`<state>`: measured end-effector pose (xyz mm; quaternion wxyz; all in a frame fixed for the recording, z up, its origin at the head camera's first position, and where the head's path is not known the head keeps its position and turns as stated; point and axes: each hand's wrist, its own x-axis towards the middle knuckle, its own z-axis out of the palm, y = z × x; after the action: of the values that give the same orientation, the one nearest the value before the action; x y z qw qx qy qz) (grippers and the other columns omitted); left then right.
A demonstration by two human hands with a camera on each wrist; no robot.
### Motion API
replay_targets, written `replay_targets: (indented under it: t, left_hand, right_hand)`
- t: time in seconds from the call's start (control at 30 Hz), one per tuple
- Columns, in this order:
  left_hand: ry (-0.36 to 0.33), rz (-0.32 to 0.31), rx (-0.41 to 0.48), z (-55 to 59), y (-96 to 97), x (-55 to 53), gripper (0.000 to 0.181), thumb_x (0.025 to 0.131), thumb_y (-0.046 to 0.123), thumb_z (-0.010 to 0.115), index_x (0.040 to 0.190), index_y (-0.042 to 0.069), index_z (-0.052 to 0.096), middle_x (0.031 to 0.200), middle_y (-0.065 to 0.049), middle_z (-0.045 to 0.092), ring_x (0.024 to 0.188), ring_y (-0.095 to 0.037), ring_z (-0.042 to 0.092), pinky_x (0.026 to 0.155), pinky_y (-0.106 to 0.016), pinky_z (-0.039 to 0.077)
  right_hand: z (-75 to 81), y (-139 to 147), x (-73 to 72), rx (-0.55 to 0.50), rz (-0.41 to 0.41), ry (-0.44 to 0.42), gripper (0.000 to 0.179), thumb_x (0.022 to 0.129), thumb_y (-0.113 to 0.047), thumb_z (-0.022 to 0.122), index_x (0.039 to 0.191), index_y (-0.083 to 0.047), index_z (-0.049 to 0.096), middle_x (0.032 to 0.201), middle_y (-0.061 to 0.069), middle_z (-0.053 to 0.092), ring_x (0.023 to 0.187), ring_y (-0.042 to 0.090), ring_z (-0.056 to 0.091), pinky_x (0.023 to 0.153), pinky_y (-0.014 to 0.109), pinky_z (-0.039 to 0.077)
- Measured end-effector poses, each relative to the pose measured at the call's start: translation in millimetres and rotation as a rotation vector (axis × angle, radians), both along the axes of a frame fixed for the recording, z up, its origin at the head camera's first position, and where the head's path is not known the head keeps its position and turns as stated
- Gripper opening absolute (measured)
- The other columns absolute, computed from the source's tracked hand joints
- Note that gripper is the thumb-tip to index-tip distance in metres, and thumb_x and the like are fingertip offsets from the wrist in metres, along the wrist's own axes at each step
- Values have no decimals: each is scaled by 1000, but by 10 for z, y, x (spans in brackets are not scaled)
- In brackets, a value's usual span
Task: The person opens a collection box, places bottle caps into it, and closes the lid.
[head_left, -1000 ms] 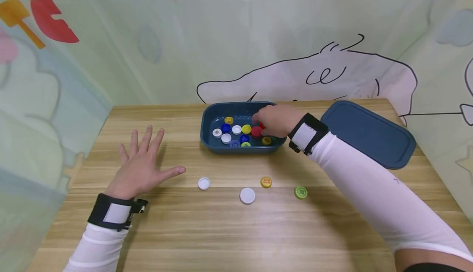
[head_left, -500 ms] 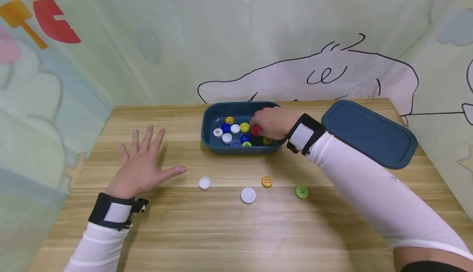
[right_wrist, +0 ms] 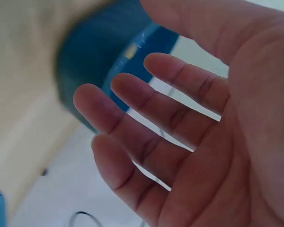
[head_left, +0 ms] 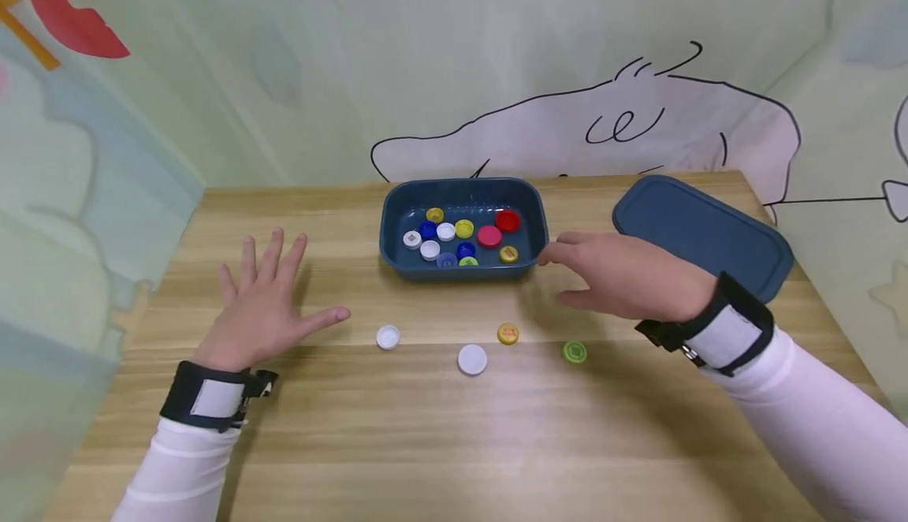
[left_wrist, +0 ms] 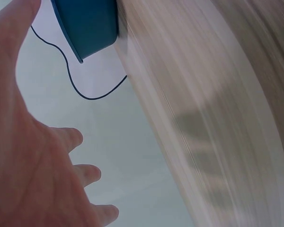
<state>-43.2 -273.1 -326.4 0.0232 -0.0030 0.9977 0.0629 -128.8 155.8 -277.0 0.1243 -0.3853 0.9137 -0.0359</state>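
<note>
My left hand [head_left: 258,313] is held over the left of the table with its fingers spread, and nothing is in it. My right hand [head_left: 617,274] hovers just beyond the right end of a dark blue box [head_left: 461,271], its fingers relaxed and bare in the right wrist view. Inside the box lie several bottle caps, among them a red cap [head_left: 507,221], a pinkish-red cap [head_left: 489,236] and a yellow cap [head_left: 464,229]. In front of the box are a small white cap [head_left: 388,337], a larger white cap [head_left: 471,359], an orange-yellow cap [head_left: 507,333] and a green cap [head_left: 574,352].
A flat dark blue lid [head_left: 698,230] lies at the back right of the wooden table [head_left: 397,443], behind my right hand. A printed curtain [head_left: 426,57] hangs right behind the table's far edge.
My right hand has come out of the box toward the right and nearer to me, uncovering the red cap at the box's right end. The left hand keeps its spread pose. The view has tilted slightly.
</note>
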Motion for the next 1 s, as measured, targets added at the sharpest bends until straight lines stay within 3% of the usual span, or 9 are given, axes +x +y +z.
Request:
replay_targets:
  t: [0.17,0.3,0.43,0.57,0.73,1.0]
  left_hand:
    - [6,3,-5,38,6,-39,115,65,88,44,151,27,-2,158,-8,-11,141,-43,-19,98,-78,-7]
    - [8,3,-8,20,11,-59,117,64,88,46,152,27,-1,158,-7,-11,141,-42,-20,98,-77,-8]
    - [-5,-1,-1,-13,20,-60,117,64,89,45,152,27,0,158,-8,-12,140,-41,-20,98,-77,-9]
    - [-16,-6,10,-21,32,-50,117,64,88,45,152,26,0,158,-8,-12,140,-41,-21,97,-77,-10]
    - [-13,-2,9,1,39,-41,116,64,88,45,152,27,0,158,-7,-12,140,-41,-21,98,-77,-9]
    - [-9,0,4,34,50,-30,115,65,89,43,151,28,-1,158,-6,-13,140,-41,-21,98,-77,-7]
  right_hand:
    - [-247,179,210,-27,40,17,51,75,-42,75,119,-20,60,109,-3,62,88,8,62,77,29,54]
    - [-466,256,339,-65,45,-46,47,74,-38,77,115,-21,62,101,-6,63,82,5,61,74,27,54]
    - [-632,277,413,-84,54,-73,39,75,-33,78,110,-24,63,95,-11,61,75,0,57,70,23,53]
    - [-710,254,433,-87,82,-41,30,76,-29,77,103,-25,64,87,-12,58,67,-1,50,65,22,50]
    - [-614,206,379,-75,97,21,28,75,-29,78,99,-23,65,83,-10,58,67,0,51,64,22,50]
    - [-88,55,163,-70,74,96,27,79,-30,75,102,-20,64,85,-8,59,69,3,54,62,20,49]
